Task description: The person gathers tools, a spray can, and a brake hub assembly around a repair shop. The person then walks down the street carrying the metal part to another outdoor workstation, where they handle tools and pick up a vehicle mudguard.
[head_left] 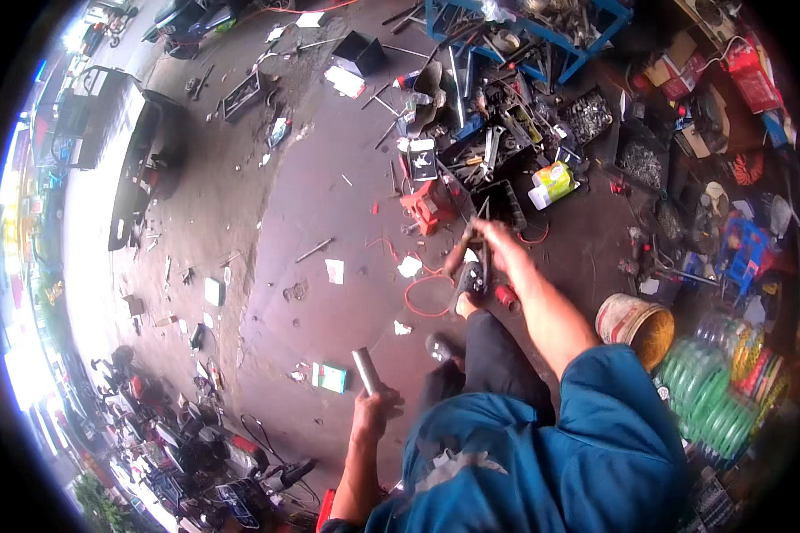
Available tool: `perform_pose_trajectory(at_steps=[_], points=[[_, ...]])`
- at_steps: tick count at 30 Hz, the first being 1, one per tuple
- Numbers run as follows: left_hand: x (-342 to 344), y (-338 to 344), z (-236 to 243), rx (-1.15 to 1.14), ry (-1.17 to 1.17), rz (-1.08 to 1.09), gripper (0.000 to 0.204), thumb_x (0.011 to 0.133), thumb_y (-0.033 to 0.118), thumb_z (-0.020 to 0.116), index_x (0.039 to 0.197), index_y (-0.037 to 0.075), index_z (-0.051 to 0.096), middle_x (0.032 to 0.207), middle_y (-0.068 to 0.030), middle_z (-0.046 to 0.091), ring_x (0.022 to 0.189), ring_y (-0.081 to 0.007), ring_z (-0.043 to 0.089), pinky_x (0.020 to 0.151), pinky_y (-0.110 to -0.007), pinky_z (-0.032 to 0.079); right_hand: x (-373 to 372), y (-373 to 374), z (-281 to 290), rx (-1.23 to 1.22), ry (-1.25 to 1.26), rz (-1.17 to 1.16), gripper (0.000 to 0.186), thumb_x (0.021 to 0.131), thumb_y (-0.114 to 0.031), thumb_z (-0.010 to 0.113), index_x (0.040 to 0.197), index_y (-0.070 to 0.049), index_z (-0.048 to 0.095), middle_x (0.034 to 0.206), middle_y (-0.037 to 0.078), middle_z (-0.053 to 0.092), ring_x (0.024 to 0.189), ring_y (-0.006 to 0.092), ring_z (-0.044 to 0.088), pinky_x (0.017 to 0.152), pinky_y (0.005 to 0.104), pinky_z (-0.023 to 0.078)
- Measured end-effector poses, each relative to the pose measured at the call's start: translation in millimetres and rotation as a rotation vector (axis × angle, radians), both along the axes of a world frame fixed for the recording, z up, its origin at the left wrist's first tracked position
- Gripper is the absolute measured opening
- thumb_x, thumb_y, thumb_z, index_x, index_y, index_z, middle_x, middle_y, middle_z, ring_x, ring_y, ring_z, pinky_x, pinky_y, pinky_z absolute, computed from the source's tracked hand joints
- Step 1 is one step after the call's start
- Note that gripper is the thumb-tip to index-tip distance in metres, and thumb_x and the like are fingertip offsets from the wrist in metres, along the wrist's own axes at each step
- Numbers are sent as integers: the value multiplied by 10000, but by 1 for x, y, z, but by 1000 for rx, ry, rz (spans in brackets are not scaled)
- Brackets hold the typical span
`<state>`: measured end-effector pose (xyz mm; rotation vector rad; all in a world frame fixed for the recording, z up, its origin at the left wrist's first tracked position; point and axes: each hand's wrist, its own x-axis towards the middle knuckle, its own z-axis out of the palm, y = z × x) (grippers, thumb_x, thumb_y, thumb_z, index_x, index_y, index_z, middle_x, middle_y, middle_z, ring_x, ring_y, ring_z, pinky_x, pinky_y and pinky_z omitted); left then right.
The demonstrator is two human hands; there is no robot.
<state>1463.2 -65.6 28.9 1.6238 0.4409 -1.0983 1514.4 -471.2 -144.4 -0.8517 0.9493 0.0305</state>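
Observation:
My left hand is closed round a short grey metal tube, which points up and away from me. My right arm stretches forward over my right foot. At its end, my right hand is blurred, and its finger shape cannot be made out. A brownish bar-like thing lies close beside those fingers; whether they touch it is unclear. Just beyond are a black tray and a red metal tool stand. A small red cylinder sits below the hand, next to my shoe.
Heaped hand tools lie ahead, before a blue metal frame. To the right stand a paint-stained bucket, coiled green hose and a blue plastic stool. A thin red cord loops on the floor. Machine parts crowd the lower left.

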Motion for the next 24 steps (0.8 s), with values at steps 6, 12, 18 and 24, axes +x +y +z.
perform_pose_trajectory(at_steps=[6, 12, 18, 24], points=[[44, -51, 25, 56, 123, 196, 201, 704, 69, 552, 874, -26, 501, 766, -131, 573, 676, -240, 595, 537, -346, 503, 23, -111, -31, -1, 171, 56, 301, 760, -340, 668, 829, -65, 569, 704, 57, 576, 578, 163, 561, 502, 282, 451], [67, -37, 48, 168, 117, 169, 237, 687, 67, 585, 885, -30, 500, 749, -129, 565, 644, -237, 588, 531, -348, 497, -56, -81, -63, 37, 305, -40, 225, 773, -310, 642, 773, -93, 583, 671, 20, 565, 562, 128, 521, 522, 257, 395], [93, 40, 69, 216, 118, 312, 169, 790, 24, 539, 943, -35, 500, 732, -131, 565, 615, -252, 603, 497, -331, 521, -68, -36, 59, 236, 294, -225, 249, 797, -328, 614, 808, -80, 593, 641, 17, 568, 549, 133, 530, 463, 276, 414], [153, 123, 67, 146, 155, 377, 138, 802, 42, 527, 897, -59, 521, 709, -144, 563, 592, -247, 598, 505, -328, 530, -18, -11, 114, 724, -428, -461, 318, 888, -333, 476, 948, -49, 605, 773, 81, 627, 663, 208, 622, 565, 334, 523]])
